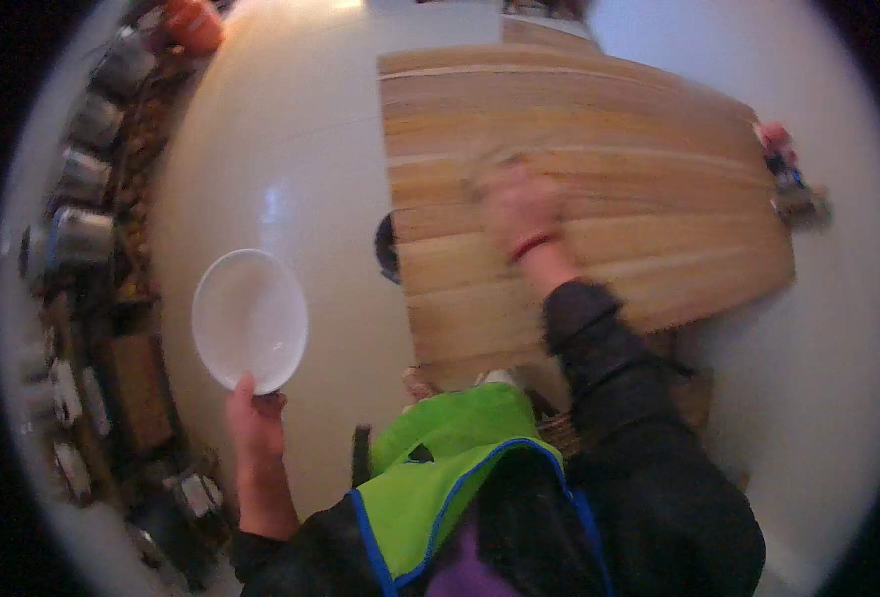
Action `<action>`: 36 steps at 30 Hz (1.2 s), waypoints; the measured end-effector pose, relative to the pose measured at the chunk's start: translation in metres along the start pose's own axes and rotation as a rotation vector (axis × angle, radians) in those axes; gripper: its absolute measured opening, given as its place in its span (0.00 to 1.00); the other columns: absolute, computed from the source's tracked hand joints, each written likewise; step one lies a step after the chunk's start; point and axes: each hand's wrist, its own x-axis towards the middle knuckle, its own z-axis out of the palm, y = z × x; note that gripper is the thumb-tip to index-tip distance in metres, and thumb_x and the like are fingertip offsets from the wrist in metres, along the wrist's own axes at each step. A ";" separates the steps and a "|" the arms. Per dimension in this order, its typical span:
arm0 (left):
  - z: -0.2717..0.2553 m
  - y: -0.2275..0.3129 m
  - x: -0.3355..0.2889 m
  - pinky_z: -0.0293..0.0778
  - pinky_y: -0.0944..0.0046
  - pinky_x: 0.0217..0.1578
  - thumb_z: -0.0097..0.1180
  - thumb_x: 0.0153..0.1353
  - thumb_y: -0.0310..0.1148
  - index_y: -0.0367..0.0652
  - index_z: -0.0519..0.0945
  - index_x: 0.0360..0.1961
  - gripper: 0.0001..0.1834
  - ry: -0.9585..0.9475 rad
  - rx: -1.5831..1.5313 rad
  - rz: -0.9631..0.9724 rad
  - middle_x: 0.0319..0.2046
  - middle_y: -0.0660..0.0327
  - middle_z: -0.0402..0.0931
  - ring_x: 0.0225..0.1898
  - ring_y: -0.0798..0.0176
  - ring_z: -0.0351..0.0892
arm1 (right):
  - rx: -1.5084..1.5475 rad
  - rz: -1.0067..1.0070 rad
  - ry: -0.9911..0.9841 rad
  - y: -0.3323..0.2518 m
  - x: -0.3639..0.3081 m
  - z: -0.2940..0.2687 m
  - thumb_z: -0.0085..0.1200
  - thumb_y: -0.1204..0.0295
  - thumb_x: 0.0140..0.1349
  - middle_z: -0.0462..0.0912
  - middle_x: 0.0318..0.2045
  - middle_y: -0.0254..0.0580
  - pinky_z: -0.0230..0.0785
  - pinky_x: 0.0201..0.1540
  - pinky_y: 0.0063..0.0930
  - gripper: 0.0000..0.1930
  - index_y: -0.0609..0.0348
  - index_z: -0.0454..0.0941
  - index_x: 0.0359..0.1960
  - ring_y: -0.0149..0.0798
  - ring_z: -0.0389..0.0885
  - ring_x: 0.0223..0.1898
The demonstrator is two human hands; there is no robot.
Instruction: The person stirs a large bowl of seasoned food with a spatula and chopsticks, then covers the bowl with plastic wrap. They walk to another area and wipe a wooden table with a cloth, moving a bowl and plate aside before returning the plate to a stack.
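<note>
My left hand [257, 423] grips the near rim of a round white bowl [251, 318], with the thumb over the edge. The bowl is held out to the left of the wooden table, above the pale floor, and its inside faces up with nothing visible in it. Over the wooden tabletop [599, 214] reaches my right hand [524, 204], with a red band at the wrist. Motion smears its fingers. A faint brownish patch shows at the fingertips, too blurred to name.
Small pink and dark items [783, 159] sit at the table's right edge. A dark round object [388, 247] shows partly from under its left edge. Along the left stand shelves with several metal pots [84, 235]. An orange-red container [195, 25] is at the far left.
</note>
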 end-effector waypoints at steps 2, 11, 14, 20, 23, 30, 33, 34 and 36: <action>-0.001 0.002 0.012 0.66 0.65 0.29 0.49 0.61 0.38 0.43 0.68 0.52 0.19 -0.026 0.037 -0.013 0.42 0.64 0.73 0.35 0.67 0.71 | 0.318 -0.107 -0.231 -0.080 -0.054 -0.038 0.45 0.67 0.54 0.77 0.34 0.47 0.65 0.36 0.45 0.08 0.49 0.78 0.30 0.49 0.74 0.35; 0.051 0.005 0.023 0.68 0.65 0.29 0.51 0.60 0.38 0.44 0.69 0.49 0.18 -0.253 0.040 -0.058 0.39 0.64 0.74 0.34 0.67 0.71 | 0.007 0.112 -0.058 0.056 -0.193 -0.107 0.53 0.68 0.47 0.78 0.38 0.41 0.66 0.42 0.44 0.07 0.48 0.80 0.30 0.48 0.75 0.38; 0.073 -0.013 0.019 0.69 0.64 0.27 0.50 0.62 0.38 0.42 0.69 0.50 0.18 -0.262 0.078 -0.056 0.40 0.63 0.75 0.34 0.66 0.73 | -0.226 0.593 -0.151 0.181 -0.204 -0.096 0.52 0.70 0.48 0.79 0.35 0.48 0.68 0.39 0.49 0.10 0.54 0.79 0.33 0.51 0.77 0.38; 0.101 -0.011 -0.020 0.72 0.65 0.26 0.50 0.62 0.35 0.39 0.68 0.49 0.17 -0.159 0.121 -0.065 0.37 0.59 0.75 0.29 0.65 0.74 | -0.480 0.916 -0.236 0.233 -0.168 -0.088 0.50 0.66 0.56 0.76 0.40 0.49 0.69 0.40 0.46 0.11 0.52 0.76 0.40 0.51 0.76 0.40; 0.110 -0.006 -0.028 0.73 0.65 0.26 0.49 0.62 0.35 0.39 0.69 0.47 0.16 -0.175 0.082 -0.065 0.36 0.59 0.75 0.28 0.65 0.74 | -0.351 0.783 -0.318 0.174 -0.146 -0.087 0.51 0.65 0.54 0.73 0.43 0.49 0.65 0.44 0.48 0.19 0.49 0.74 0.49 0.50 0.73 0.44; 0.130 -0.014 -0.020 0.72 0.64 0.27 0.49 0.63 0.37 0.39 0.69 0.48 0.16 -0.116 -0.010 -0.034 0.36 0.60 0.75 0.31 0.65 0.73 | 0.055 0.096 -0.210 0.032 -0.143 -0.073 0.53 0.67 0.51 0.66 0.56 0.52 0.54 0.57 0.52 0.23 0.49 0.72 0.52 0.53 0.61 0.61; 0.119 -0.003 -0.025 0.71 0.63 0.29 0.48 0.63 0.38 0.40 0.69 0.48 0.17 -0.115 -0.049 -0.031 0.37 0.60 0.75 0.32 0.64 0.73 | 0.333 -0.172 -0.223 0.002 -0.147 -0.085 0.52 0.70 0.53 0.66 0.57 0.53 0.54 0.58 0.52 0.19 0.52 0.73 0.49 0.53 0.62 0.60; 0.113 0.003 -0.028 0.71 0.62 0.29 0.48 0.63 0.38 0.40 0.69 0.48 0.16 -0.126 -0.065 0.000 0.36 0.60 0.75 0.32 0.64 0.73 | 0.362 -0.265 -0.210 -0.010 -0.149 -0.090 0.51 0.70 0.53 0.66 0.57 0.53 0.55 0.57 0.53 0.17 0.52 0.74 0.47 0.54 0.63 0.59; 0.087 0.018 -0.031 0.71 0.62 0.30 0.48 0.63 0.38 0.40 0.69 0.48 0.16 -0.113 -0.118 0.013 0.36 0.60 0.75 0.32 0.64 0.73 | 0.409 -0.424 -0.182 -0.040 -0.155 -0.097 0.50 0.70 0.54 0.66 0.57 0.53 0.57 0.55 0.53 0.13 0.52 0.75 0.43 0.55 0.65 0.58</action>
